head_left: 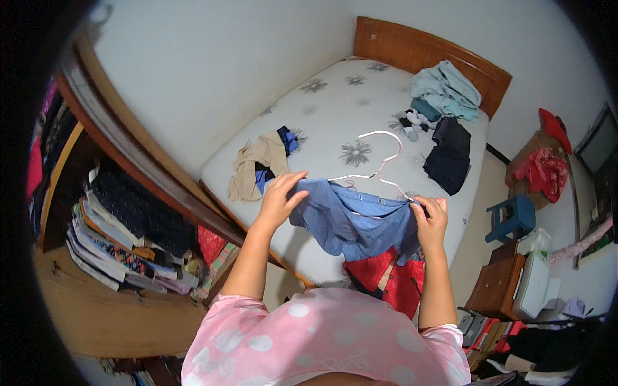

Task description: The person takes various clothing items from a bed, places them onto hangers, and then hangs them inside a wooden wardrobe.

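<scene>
A blue denim garment (354,222) is stretched between my hands above the near part of the bed. A pale wire hanger (386,175) lies along its upper edge, hook upward, its lower parts partly hidden by the cloth. My left hand (280,199) holds the garment's left upper corner between thumb and fingers. At the opposite corner, my right hand (432,220) pinches cloth beside the hanger's right end. Just below the denim, a red garment (402,283) lies at the bed's near edge, partly covered.
On the bed (322,128) lie beige clothing (251,167), dark folded clothes (449,157), rolled socks (415,122) and a light-blue garment (447,87). An open wardrobe with stacked clothes (122,238) stands left. A blue stool (512,219) and wooden cabinet (496,283) are right.
</scene>
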Action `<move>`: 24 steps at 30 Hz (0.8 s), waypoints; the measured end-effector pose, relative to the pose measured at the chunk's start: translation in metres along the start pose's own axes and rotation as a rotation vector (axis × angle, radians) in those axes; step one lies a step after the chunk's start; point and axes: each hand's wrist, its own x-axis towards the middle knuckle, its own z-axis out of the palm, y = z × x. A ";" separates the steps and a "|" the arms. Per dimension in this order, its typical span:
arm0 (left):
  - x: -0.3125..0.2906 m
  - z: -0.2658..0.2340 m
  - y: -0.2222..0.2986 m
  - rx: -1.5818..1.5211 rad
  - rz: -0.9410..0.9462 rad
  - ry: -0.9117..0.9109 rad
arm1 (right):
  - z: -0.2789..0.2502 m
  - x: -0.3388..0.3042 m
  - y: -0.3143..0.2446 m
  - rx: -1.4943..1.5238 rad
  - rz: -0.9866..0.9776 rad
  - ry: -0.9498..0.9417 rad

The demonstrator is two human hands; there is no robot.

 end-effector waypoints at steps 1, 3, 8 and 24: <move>-0.002 0.000 0.003 0.010 -0.011 -0.058 | 0.003 -0.001 -0.002 0.009 -0.009 -0.023; -0.013 0.004 0.000 -0.030 -0.078 -0.098 | 0.010 -0.002 -0.010 0.044 0.000 -0.094; -0.046 -0.006 -0.010 0.109 -0.226 0.116 | 0.026 -0.006 -0.016 0.041 -0.048 -0.185; -0.114 -0.081 -0.042 -0.019 -0.320 0.332 | 0.061 -0.038 -0.081 0.131 0.108 -0.544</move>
